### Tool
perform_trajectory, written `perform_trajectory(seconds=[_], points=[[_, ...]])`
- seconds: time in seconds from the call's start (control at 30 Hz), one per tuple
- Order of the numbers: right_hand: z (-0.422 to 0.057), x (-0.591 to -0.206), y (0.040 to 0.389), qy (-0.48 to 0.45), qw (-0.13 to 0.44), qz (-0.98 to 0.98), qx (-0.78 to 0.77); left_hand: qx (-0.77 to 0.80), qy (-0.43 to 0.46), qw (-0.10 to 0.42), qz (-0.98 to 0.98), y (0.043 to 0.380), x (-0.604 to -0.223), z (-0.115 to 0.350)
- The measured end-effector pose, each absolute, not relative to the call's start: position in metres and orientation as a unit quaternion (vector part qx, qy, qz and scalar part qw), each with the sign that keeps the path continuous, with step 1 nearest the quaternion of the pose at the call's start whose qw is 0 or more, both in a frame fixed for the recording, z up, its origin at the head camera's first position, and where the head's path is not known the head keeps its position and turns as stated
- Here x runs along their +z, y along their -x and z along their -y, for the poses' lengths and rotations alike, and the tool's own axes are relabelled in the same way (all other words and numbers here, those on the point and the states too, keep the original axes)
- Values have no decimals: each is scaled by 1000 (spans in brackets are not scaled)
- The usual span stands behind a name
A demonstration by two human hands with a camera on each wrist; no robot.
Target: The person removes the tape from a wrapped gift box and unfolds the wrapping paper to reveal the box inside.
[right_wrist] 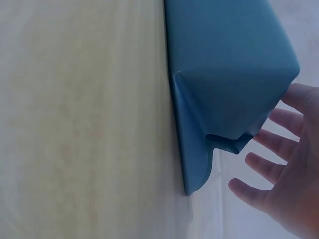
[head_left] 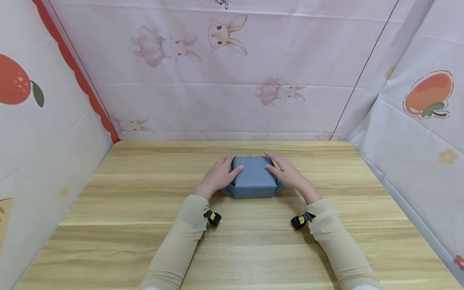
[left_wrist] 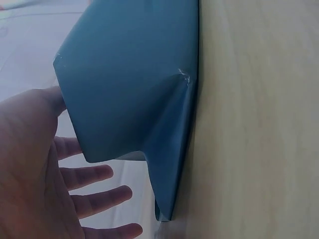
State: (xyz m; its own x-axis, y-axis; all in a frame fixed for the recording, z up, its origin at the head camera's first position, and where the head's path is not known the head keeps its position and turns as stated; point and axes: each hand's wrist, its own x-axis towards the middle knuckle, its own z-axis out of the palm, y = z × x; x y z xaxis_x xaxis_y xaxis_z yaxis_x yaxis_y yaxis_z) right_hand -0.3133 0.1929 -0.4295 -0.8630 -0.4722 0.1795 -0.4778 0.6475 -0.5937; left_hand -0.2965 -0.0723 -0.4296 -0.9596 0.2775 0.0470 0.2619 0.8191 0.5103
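Note:
A box wrapped in blue-grey paper (head_left: 255,172) sits on the table, its ends folded into slanting side flaps. At its left end is my left hand (head_left: 219,175), thumb on the top edge, other fingers fairly straight. My right hand (head_left: 288,173) mirrors it at the right end, with the thumb over the top edge. In the left wrist view a creased paper flap (left_wrist: 167,164) points outward low at the box's end, below the spread fingers. A similar paper flap (right_wrist: 192,149) juts out in the right wrist view. The far side of the box is hidden.
The wood-grain table (head_left: 119,225) reaches a pink rabbit-print cloth (head_left: 232,112) at the back. White fruit-print cloths, the left cloth (head_left: 43,133) and the right cloth (head_left: 409,145), border the sides. Small black wrist cameras hang under both sleeves.

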Motion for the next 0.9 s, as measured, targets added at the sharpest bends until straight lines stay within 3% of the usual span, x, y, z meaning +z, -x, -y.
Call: perform_trajectory(seconds=[0.9], points=[[-191,-422,307,-278,87,881,373,215,-140,-32,-966,293,-433,65]])
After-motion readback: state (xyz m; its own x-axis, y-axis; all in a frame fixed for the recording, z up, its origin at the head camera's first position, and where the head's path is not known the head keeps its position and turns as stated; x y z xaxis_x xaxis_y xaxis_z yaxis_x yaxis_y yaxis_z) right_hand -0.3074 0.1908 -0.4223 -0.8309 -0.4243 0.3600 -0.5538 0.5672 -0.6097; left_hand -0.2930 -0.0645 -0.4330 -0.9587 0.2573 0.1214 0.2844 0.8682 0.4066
